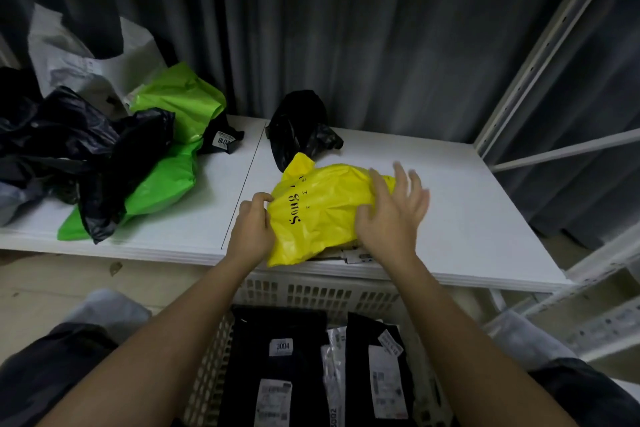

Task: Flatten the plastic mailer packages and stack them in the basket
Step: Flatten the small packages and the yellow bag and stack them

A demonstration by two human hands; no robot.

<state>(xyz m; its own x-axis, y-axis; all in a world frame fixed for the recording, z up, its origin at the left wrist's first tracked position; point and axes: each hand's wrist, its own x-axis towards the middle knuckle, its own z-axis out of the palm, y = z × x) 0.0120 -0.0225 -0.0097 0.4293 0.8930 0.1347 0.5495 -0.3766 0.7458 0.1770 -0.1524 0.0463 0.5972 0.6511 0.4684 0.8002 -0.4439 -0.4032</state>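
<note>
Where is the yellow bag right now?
The yellow bag lies at the near edge of the white table, between the left hand and right hand, just above the basket.

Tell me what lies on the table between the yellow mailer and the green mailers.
In the head view, only bare white table with a thin seam line separates the yellow mailer from the green mailers.

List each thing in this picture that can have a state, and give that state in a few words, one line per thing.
yellow mailer: crumpled, on the white table, not yet flat
left hand: grips the mailer's left edge
right hand: fingers spread, pressing on the mailer
basket: holds flat black mailers
black mailer: bunched, untouched
green mailer: crumpled, in the pile at left
white table: bears the loose mailers
</note>
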